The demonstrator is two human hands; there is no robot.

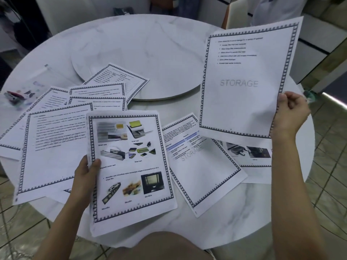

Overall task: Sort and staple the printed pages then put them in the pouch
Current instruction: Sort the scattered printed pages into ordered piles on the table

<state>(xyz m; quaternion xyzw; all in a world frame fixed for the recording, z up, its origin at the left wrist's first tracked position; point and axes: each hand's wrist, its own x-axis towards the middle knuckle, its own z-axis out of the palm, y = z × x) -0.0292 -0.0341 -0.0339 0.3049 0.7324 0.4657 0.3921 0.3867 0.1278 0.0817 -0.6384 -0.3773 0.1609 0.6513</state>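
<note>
My left hand (86, 171) pinches the left edge of a thin stack whose top page shows colour pictures (129, 166), held low over the table's near side. My right hand (290, 111) grips the right edge of a single page with a STORAGE watermark (244, 81), lifted and tilted above the table's right side. Several more bordered printed pages (56, 143) lie fanned across the left, and others lie under the lifted sheet, one with a blue band (199, 162). A clear pouch (33, 85) rests at far left with a red and black stapler (13, 96) beside it, both blurred.
A round white marble table (253, 212) carries everything, with a raised turntable (150, 59) in its centre. A chair back (236, 12) stands at the far right edge. Tiled floor surrounds the table, and my knee (161, 246) is under the near edge.
</note>
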